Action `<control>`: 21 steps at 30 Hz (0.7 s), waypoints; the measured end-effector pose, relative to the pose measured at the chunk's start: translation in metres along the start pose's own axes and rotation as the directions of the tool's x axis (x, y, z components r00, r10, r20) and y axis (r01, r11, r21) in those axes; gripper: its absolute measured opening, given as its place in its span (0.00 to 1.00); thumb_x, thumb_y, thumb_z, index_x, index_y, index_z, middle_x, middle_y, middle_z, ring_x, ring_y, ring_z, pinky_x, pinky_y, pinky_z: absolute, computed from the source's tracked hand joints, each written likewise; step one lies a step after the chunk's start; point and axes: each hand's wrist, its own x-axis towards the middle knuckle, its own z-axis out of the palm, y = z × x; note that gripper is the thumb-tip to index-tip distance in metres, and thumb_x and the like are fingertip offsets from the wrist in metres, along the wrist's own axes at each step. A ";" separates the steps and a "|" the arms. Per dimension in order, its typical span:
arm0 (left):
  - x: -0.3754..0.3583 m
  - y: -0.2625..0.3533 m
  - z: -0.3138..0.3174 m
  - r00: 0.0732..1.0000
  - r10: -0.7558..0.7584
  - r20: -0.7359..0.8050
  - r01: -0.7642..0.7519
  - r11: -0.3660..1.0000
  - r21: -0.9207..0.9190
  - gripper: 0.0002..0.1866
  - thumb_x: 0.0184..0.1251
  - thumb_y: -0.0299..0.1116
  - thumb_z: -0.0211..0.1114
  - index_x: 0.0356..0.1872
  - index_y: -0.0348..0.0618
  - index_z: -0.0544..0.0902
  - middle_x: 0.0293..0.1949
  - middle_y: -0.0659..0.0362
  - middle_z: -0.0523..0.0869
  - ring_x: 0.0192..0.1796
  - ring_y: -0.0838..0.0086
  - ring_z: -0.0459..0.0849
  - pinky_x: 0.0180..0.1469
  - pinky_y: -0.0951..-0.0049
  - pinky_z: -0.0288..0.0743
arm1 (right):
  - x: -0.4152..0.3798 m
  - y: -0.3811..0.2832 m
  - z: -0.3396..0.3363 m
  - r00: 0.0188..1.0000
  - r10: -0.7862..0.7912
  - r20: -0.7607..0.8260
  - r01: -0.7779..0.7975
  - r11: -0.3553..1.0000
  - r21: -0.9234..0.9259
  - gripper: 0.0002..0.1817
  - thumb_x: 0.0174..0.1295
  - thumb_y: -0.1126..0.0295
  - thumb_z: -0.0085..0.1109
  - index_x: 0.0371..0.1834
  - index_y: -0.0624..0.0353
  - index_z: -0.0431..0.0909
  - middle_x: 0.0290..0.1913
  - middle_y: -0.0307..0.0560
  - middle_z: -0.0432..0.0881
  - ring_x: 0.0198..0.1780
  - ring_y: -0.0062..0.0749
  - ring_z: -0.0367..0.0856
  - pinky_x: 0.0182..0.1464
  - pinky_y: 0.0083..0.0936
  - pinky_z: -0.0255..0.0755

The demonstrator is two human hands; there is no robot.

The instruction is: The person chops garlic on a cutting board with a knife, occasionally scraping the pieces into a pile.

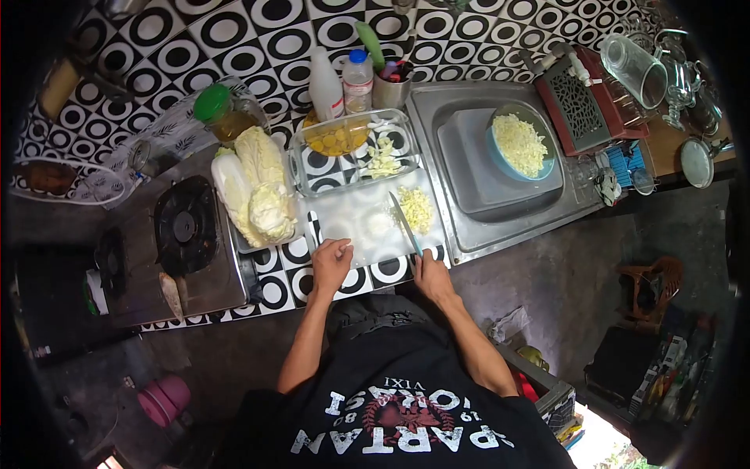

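My right hand (432, 275) grips the blue handle of a knife (405, 222), whose blade points away over a translucent cutting board (344, 209). Beside the blade, on its right, lies a pile of chopped cabbage (416, 209). My left hand (332, 262) rests near the board's front left edge, its fingers curled together; whether anything small is between them I cannot make out. Behind the board, a glass dish (300, 173) holds some pale cut pieces. Whole cabbages (254, 187) lie on a tray to the left.
On the right, a blue bowl (500, 159) of chopped cabbage stands over the sink (461, 252). A stove (207, 289) is at the left. Bottles (326, 86), a metal cup (390, 94) and a green-lidded jar (228, 117) line the back. A dark red rack (582, 109) stands beyond the sink.
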 end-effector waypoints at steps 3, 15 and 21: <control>0.014 0.012 0.010 1.000 0.027 0.009 -0.028 0.999 0.037 0.09 0.53 0.28 0.67 0.36 0.39 0.85 0.25 0.57 0.80 0.24 0.75 0.76 0.29 0.76 0.70 | -0.001 0.003 -0.016 0.997 -0.048 -0.057 0.054 0.992 0.111 0.14 0.68 0.64 0.42 0.37 0.67 0.65 0.23 0.71 0.76 0.30 0.69 0.75 0.35 0.56 0.68; 0.090 0.060 0.042 0.984 0.159 0.085 -0.170 0.976 0.136 0.09 0.52 0.28 0.66 0.36 0.40 0.85 0.31 0.54 0.83 0.30 0.67 0.79 0.35 0.72 0.74 | -0.003 0.014 -0.055 1.000 -0.006 0.014 0.003 0.968 0.250 0.17 0.69 0.58 0.39 0.43 0.61 0.71 0.31 0.65 0.79 0.36 0.64 0.77 0.40 0.52 0.69; 0.163 0.048 0.060 0.940 0.243 0.238 -0.312 0.894 0.320 0.10 0.52 0.33 0.64 0.36 0.41 0.84 0.36 0.49 0.84 0.39 0.54 0.81 0.42 0.61 0.75 | -0.002 0.030 -0.063 0.998 0.010 -0.059 0.009 0.951 0.308 0.18 0.68 0.58 0.42 0.44 0.62 0.74 0.35 0.64 0.80 0.39 0.62 0.77 0.42 0.50 0.70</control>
